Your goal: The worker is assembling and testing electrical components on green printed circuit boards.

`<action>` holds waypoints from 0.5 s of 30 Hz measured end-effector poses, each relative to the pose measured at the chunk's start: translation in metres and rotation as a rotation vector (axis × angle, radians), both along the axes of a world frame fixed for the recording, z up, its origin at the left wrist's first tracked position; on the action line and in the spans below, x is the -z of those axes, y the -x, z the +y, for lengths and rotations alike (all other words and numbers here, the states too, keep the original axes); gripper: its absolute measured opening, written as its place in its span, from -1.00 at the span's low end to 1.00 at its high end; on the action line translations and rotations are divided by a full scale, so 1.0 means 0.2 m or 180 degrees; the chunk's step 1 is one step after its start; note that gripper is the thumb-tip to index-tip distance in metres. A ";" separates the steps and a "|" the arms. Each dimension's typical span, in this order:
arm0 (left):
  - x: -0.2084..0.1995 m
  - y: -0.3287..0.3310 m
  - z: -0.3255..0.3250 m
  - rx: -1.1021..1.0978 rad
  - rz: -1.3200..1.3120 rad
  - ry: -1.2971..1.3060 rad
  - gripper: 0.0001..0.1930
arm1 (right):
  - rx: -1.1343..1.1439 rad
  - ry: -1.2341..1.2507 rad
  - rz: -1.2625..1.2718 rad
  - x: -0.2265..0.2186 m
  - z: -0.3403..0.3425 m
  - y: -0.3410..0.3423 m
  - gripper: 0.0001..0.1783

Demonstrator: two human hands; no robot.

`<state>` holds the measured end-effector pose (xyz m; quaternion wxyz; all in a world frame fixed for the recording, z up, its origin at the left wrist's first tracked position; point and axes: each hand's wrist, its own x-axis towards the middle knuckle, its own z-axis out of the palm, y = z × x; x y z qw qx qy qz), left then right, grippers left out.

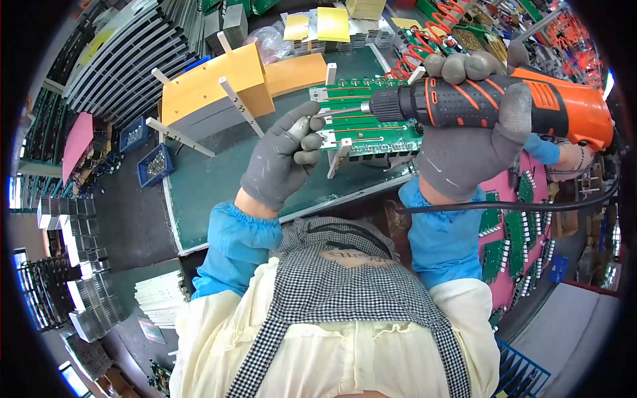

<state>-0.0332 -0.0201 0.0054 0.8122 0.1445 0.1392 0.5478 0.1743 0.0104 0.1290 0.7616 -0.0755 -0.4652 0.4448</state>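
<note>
My gloved right hand (454, 162) is closed round the body of an orange and black electric screwdriver (458, 101), held level with its bit pointing left. My gloved left hand (279, 162) has its fingers pinched together at the tip of that bit; what they hold, if anything, is too small to make out. Beneath the bit, a green circuit board (352, 124) lies between pale posts, one of them a near post (339, 158). Part of the board is hidden by the screwdriver and my right hand.
Left of the board stand a yellow-topped block (215, 76) and more pale posts. Blue bins (155, 166) of small metal parts sit at the left table edge. A black cable (504, 207) crosses my right sleeve. Another person's hand (572, 159) is at right, near boards on a pink surface.
</note>
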 end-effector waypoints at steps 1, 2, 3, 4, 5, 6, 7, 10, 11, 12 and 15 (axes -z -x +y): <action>0.00 0.00 0.00 -0.0004 0.0176 -0.0122 -0.62 | 0.0003 0.0066 -0.0016 0.02 0.01 0.00 -0.55; 0.00 0.00 0.00 0.0005 0.0176 -0.0119 -0.62 | 0.0012 0.0134 -0.0031 0.03 0.01 0.00 -0.56; -0.02 0.00 -0.01 -0.0083 0.0635 -0.0216 -0.63 | 0.0021 0.0137 -0.0031 0.03 0.01 0.00 -0.56; -0.04 0.00 -0.02 -0.0171 0.1093 -0.0314 -0.64 | 0.0085 0.0116 -0.0056 0.03 0.00 0.01 -0.56; -0.06 0.00 -0.03 -0.0160 0.1093 -0.0315 -0.64 | 0.0150 0.0093 -0.0080 0.02 -0.01 0.02 -0.57; -0.07 0.00 -0.03 -0.0227 0.1447 -0.0397 -0.66 | 0.0162 0.0093 -0.0081 0.02 -0.01 0.02 -0.57; -0.08 0.00 -0.03 -0.0293 0.1801 -0.0481 -0.68 | 0.0119 0.0119 -0.0050 0.02 -0.01 0.01 -0.58; -0.10 0.00 -0.03 -0.0390 0.2404 -0.0601 -0.65 | 0.0088 0.0228 0.0011 0.03 -0.01 0.00 -0.60; -0.10 -0.01 -0.03 -0.0374 0.2399 -0.0608 -0.65 | 0.0100 0.0315 0.0042 0.02 -0.01 0.00 -0.61; -0.10 -0.02 -0.02 -0.0483 0.2636 -0.0804 -0.66 | 0.0118 0.0313 0.0040 0.02 -0.01 0.00 -0.61; -0.11 -0.03 -0.01 -0.0636 0.2945 -0.1119 -0.67 | 0.0503 0.0436 -0.0063 0.03 0.00 0.01 -0.62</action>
